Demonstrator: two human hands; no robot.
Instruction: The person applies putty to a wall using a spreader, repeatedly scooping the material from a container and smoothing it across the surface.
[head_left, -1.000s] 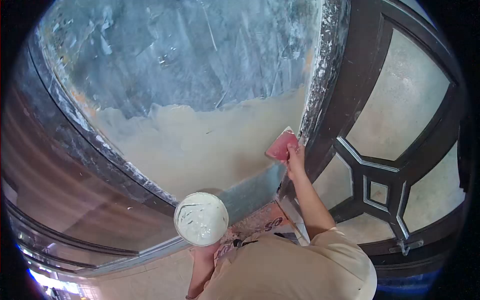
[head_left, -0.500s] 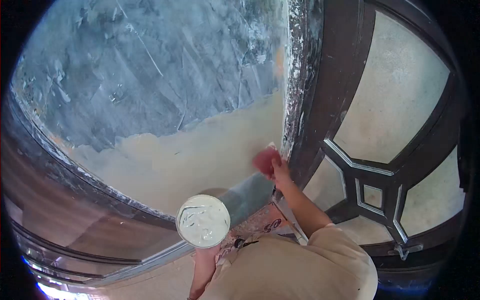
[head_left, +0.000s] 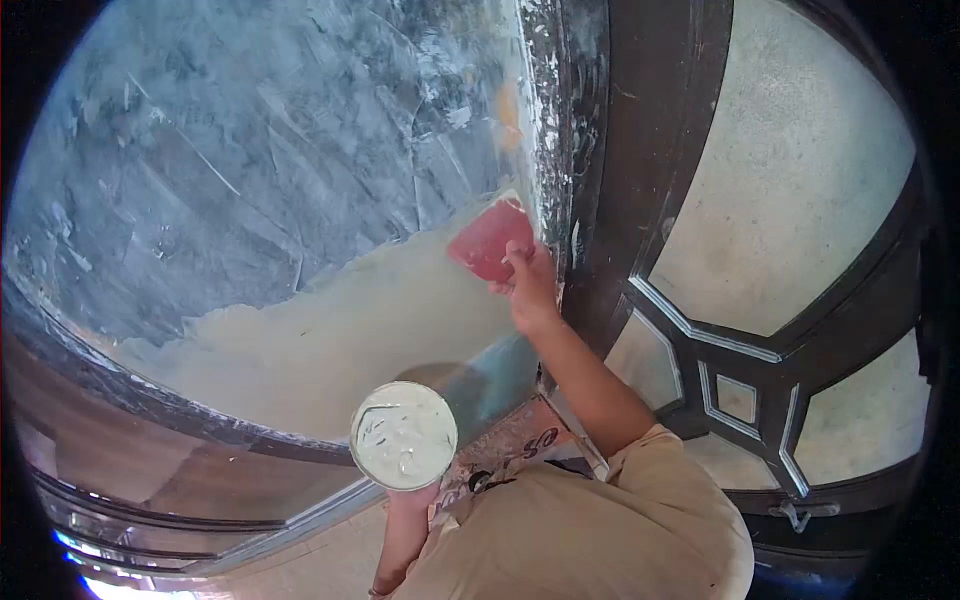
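Note:
In my right hand (head_left: 531, 287) is a red putty spreader (head_left: 490, 240), with my thumb lying over its face. The spreader rests against the wall beside its right-hand frame, and a little pale filler shows on its top corner. A round tub of white putty (head_left: 404, 436) sits on my left hand (head_left: 414, 497), low in front of my body. The fingers under the tub are mostly hidden. A cream, smooth band (head_left: 330, 350) covers the lower wall, while the upper wall (head_left: 220, 130) is patchy blue-grey with scrape lines.
On the right stands a dark door (head_left: 655, 190) with pale panels and a metal handle (head_left: 800, 512). A dark frame smeared with white (head_left: 548, 110) borders the wall. Below, a reddish printed sack or box (head_left: 525, 435) lies near my body.
My right hand has moved the spreader up the wall along the frame, and it now shows more fully. The view has shifted slightly right. The tub stays in my left hand.

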